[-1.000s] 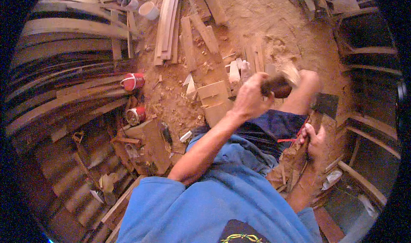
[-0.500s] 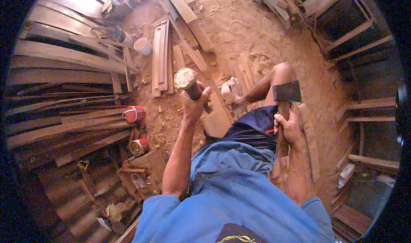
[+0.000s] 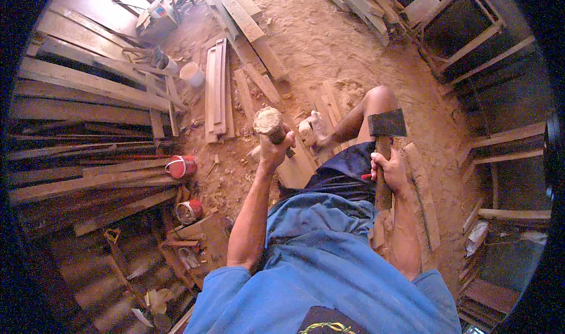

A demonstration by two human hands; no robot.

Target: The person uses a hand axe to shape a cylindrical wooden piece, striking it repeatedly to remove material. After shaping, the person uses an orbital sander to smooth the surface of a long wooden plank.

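Observation:
My left hand (image 3: pixel 273 152) is closed round a wooden mallet (image 3: pixel 268 122), its round, pale, battered end held up. A small dark piece pokes out beside the palm; I cannot make it out. On the right, my right hand (image 3: pixel 388 168) grips a hatchet (image 3: pixel 386 123) by its wooden handle, the dark head uppermost. Something thin and red (image 3: pixel 366 176) shows at these fingers; its kind is unclear. Between and beyond my hands, my bent leg (image 3: pixel 360 117) rests on the ground, and a pale board (image 3: pixel 296 168) lies near my lap.
Long planks (image 3: pixel 94 84) are stacked along the left. A red bucket (image 3: pixel 180 166), a smaller red-and-white tub (image 3: pixel 189 211) and a white bucket (image 3: pixel 192 74) stand beside them. More boards (image 3: pixel 216 93) lie ahead on the dirt floor among wood chips. Wooden frames (image 3: pixel 477 46) line the right side.
My left hand with the mallet has come slightly right and down, nearer my lap. The hatchet has shifted a little left in the picture, still in my right hand. The view has tilted slightly.

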